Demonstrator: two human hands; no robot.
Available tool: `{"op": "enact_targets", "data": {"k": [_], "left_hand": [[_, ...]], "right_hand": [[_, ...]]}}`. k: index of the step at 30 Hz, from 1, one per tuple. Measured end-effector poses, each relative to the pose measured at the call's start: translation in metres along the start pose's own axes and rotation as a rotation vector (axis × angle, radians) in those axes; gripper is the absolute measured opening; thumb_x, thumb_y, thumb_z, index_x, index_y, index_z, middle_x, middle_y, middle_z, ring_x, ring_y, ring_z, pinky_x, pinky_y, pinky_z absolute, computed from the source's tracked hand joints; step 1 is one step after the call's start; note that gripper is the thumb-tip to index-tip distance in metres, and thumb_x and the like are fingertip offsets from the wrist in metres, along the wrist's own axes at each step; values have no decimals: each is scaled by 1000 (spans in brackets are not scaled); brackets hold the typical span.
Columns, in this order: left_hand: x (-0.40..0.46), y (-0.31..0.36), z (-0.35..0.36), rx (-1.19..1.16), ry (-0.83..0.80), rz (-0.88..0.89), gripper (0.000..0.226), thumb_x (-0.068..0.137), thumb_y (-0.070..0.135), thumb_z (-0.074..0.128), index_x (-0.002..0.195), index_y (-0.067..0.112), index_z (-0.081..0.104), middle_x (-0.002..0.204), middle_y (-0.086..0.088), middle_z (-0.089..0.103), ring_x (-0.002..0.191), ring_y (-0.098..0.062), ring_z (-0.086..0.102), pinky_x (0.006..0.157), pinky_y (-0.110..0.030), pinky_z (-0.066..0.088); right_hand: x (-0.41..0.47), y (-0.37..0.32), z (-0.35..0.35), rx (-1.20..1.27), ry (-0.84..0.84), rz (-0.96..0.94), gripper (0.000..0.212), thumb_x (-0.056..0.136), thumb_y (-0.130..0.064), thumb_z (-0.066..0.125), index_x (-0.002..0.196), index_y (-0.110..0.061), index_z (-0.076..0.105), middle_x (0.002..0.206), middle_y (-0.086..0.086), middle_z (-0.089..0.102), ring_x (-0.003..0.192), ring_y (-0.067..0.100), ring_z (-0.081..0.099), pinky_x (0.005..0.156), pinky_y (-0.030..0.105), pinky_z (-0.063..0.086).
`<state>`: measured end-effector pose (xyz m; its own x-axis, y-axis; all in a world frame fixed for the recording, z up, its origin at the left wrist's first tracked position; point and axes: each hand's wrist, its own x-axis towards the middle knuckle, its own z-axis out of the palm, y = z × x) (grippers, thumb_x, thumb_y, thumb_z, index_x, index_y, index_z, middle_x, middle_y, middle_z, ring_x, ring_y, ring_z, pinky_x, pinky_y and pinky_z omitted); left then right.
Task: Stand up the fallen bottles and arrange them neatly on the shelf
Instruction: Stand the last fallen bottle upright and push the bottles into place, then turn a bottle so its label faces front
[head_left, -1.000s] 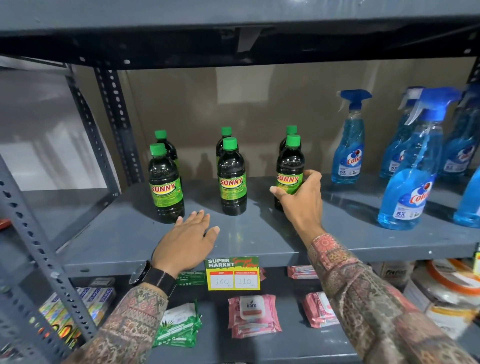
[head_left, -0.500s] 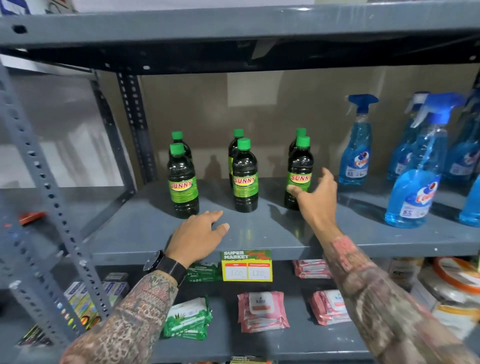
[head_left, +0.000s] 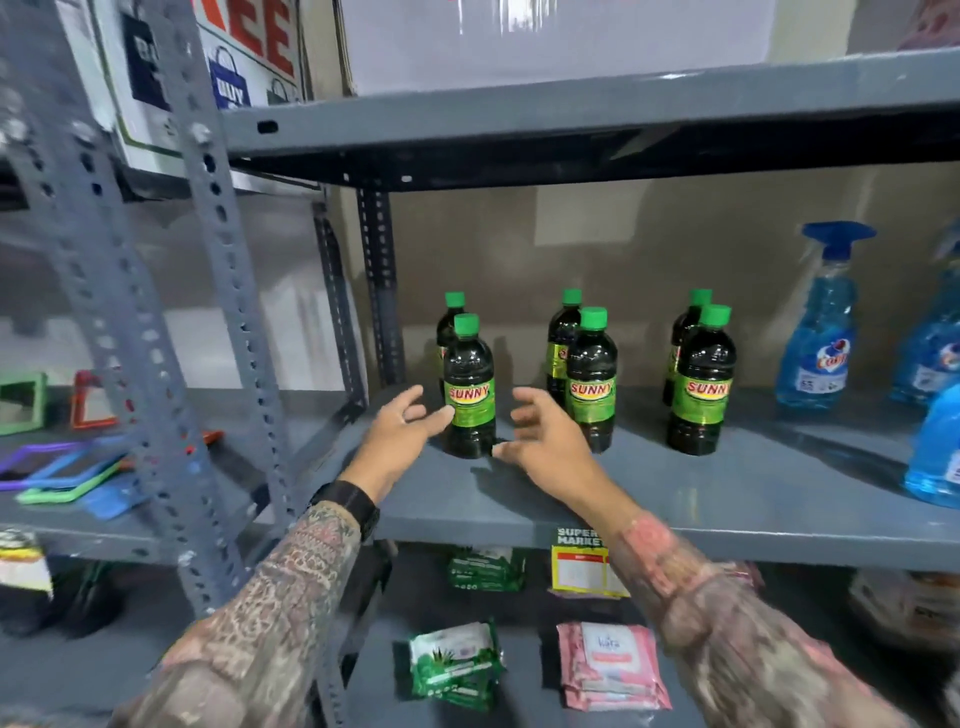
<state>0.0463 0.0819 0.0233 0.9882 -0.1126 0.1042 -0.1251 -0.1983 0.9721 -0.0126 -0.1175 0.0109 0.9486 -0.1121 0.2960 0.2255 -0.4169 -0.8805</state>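
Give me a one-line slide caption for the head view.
Both open hands, left hand and right hand, flank the front-left Sunny bottle; all six stand upright.

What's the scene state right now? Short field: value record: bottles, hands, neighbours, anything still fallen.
green-capped bottles: six, all upright, three pairs front and back on the grey shelf
front left bottle: between both hands
left hand: open, fingertips at the bottle's left side, contact unclear
right hand: open, just right of that bottle, not gripping
blue spray bottles: upright, right of the green-capped ones
fallen bottles: none visible
shelf below: wipe packs
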Motion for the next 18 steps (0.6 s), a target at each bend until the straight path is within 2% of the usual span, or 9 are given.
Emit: {"op": "enact_targets", "data": {"k": [2, 3, 5, 7, 10, 13, 14, 16, 18], "left_hand": [[3, 3, 4, -55, -101, 26, 79, 99, 21, 73, 165, 17, 30, 157, -10, 50, 137, -25, 56, 105, -38, 48], [5, 3, 5, -62, -138, 59, 77, 99, 17, 72, 165, 16, 32, 153, -6, 52, 134, -21, 58, 102, -33, 49], [10, 3, 8, -70, -178, 139, 66, 97, 5, 72, 156, 14, 45, 143, -7, 65, 118, -9, 69, 90, -19, 56], [12, 4, 12, -65, -178, 191, 54, 95, -3, 72, 143, 16, 56, 122, 2, 73, 99, 3, 74, 81, -13, 57], [14, 5, 13, -86, -183, 223, 49, 94, -7, 71, 134, 19, 59, 116, 4, 74, 103, -7, 72, 80, -13, 57], [10, 4, 8, -81, -183, 231, 52, 96, -8, 67, 135, 24, 54, 115, 8, 72, 92, 8, 74, 80, -12, 58], [10, 3, 6, -84, -183, 231, 52, 97, -7, 66, 133, 28, 55, 116, 9, 71, 93, 8, 73, 84, -16, 59], [6, 1, 1, -103, -194, 229, 51, 98, -4, 66, 123, 39, 58, 118, 9, 71, 104, -6, 72, 98, -29, 58], [1, 0, -3, -137, -203, 223, 52, 99, -4, 65, 115, 45, 57, 115, 13, 71, 110, -15, 70, 103, -38, 56]], "right_hand": [[20, 0, 8, -17, -38, 50, 102, 78, -8, 89, 162, -16, 31, 154, 8, 51, 140, 27, 52, 110, 36, 44], [29, 0, 12, -26, -57, 62, 111, 74, -8, 91, 164, -15, 26, 160, 9, 46, 145, 27, 47, 113, 34, 40], [39, 3, 19, -42, -75, 69, 120, 67, -12, 96, 164, -15, 25, 160, 5, 47, 147, 25, 46, 115, 31, 37], [46, 7, 26, -41, -52, 56, 115, 63, -14, 99, 158, -17, 35, 149, 2, 60, 137, 22, 57, 117, 37, 42], [49, 6, 36, -80, 12, 5, 94, 63, -15, 98, 144, -20, 50, 125, -2, 72, 117, 17, 67, 107, 39, 52], [47, 2, 41, -106, 59, -8, 88, 63, -19, 99, 138, -20, 52, 121, -1, 73, 112, 18, 68, 102, 36, 53], [46, 1, 43, -107, 60, -15, 89, 63, -20, 99, 138, -20, 52, 122, -1, 73, 112, 18, 68, 102, 35, 52], [44, 2, 45, -106, 51, -31, 91, 63, -21, 100, 140, -21, 51, 124, -3, 73, 113, 16, 68, 102, 33, 52], [40, 1, 48, -106, 44, -45, 93, 64, -22, 100, 142, -22, 50, 124, -4, 73, 114, 15, 67, 99, 29, 50]]}}
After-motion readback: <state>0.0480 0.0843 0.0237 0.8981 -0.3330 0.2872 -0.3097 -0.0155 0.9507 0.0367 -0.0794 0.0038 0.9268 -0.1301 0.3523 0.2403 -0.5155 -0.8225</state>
